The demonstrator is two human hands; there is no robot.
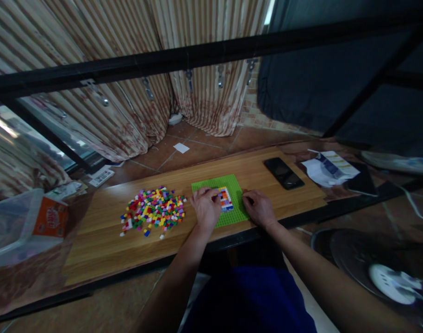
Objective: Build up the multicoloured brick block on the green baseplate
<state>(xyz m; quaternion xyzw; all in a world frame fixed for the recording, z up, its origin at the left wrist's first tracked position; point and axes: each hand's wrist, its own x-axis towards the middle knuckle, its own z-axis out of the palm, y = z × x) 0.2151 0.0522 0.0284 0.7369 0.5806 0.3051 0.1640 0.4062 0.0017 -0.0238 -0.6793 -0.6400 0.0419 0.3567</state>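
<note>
A green baseplate lies on the wooden table in front of me. A small patch of coloured bricks is fixed near its middle. My left hand rests on the plate's left part, fingers curled, its fingertips pinched at the left edge of the brick patch; what it pinches is too small to name. My right hand sits on the plate's right edge with fingers curled down against it. A pile of loose coloured bricks lies to the left of the plate.
A black phone lies at the table's back right. Papers lie beyond the right end. A clear plastic box with an orange packet stands at the far left. A fan sits on the floor at right. A black bar crosses overhead.
</note>
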